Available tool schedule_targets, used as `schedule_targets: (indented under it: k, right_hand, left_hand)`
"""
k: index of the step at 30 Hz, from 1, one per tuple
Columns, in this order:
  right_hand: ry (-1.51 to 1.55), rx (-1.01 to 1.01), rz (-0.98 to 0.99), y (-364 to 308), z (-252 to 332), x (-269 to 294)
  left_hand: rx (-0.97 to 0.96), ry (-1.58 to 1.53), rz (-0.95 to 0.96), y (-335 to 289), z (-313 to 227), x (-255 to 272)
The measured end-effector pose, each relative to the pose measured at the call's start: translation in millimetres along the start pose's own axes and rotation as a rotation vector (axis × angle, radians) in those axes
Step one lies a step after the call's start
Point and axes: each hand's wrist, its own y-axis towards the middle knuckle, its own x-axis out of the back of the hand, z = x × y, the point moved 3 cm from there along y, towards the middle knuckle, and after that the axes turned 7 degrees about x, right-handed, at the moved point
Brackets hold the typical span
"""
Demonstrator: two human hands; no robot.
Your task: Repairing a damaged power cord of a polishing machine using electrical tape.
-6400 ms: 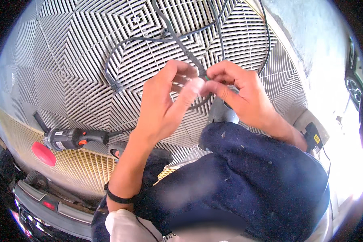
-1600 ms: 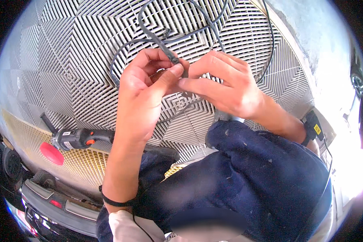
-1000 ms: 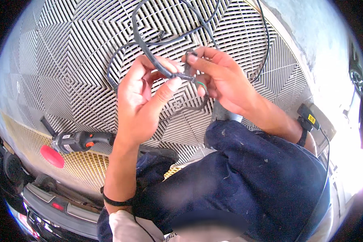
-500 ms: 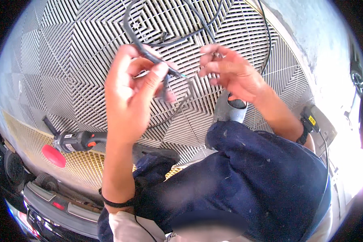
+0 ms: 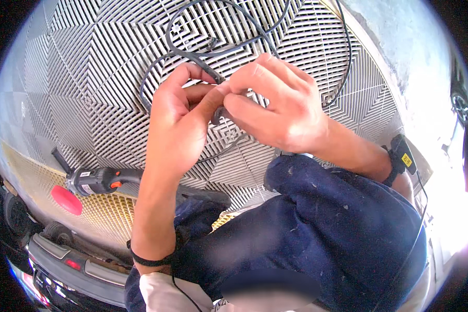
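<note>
My left hand [image 5: 179, 119] is closed in a pinch on a black electrical cable [image 5: 207, 67], near its end. The cable comes down between the left fingers from the loops on the floor. My right hand [image 5: 281, 106] is closed at the same spot, its thumb and fingertips pressed to the cable's end beside my left thumb. Both hands hide the tip and any bare wires. Below the left fingertips a dark, curved piece [image 5: 218, 115] hangs, partly hidden; I cannot tell whether it is part of the cable.
Loops of black cable [image 5: 234, 49] lie over the pale slatted floor tiles [image 5: 117, 78]. At the left, a black polisher [image 5: 96, 181] with a red pad [image 5: 66, 199] rests on a yellowish grid mat [image 5: 106, 214]. A dark car [image 5: 73, 283] stands at the lower left.
My right hand has moved left to the cable's end and closed there. My left hand has shifted slightly right. The coloured wire tip seen before is now covered.
</note>
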Motion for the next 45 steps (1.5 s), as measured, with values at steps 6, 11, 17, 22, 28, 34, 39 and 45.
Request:
schedule_targets:
  k: [6,11,17,22,28,34,39,45]
  right_hand:
    - [0.375,-0.425,-0.095,3.1,-9.1,28.7]
    - [0.434,-0.497,-0.206,-10.0,-20.0,23.5]
    - [0.963,-0.993,-0.246,-12.3,-25.3,7.1]
    - [1.192,-1.239,-0.279,-25.4,-29.1,-2.5]
    - [1.216,-1.392,-0.292,-33.2,-30.1,-7.4]
    - [1.354,-1.528,-0.241,-44.0,-24.9,-21.6]
    - [1.975,-1.548,0.23,-63.1,-9.6,-43.4]
    - [1.399,-1.913,-0.323,-103.6,-50.8,-18.9]
  left_hand:
    - [-0.018,-0.059,-0.032,4.5,-2.4,-4.8]
    - [-0.189,-0.251,0.008,4.7,1.0,-14.6]
    - [-0.521,-0.13,0.125,-0.6,3.7,-5.7]
    - [-0.392,-0.111,0.219,-0.9,4.7,-5.7]
    - [-0.428,-0.052,0.201,2.3,9.1,-7.3]
    - [-0.59,0.322,0.24,3.6,-1.7,-12.9]
    - [-0.507,0.436,0.191,-7.9,-11.5,-16.4]
    - [-0.434,0.156,-0.09,1.4,-20.0,11.0]
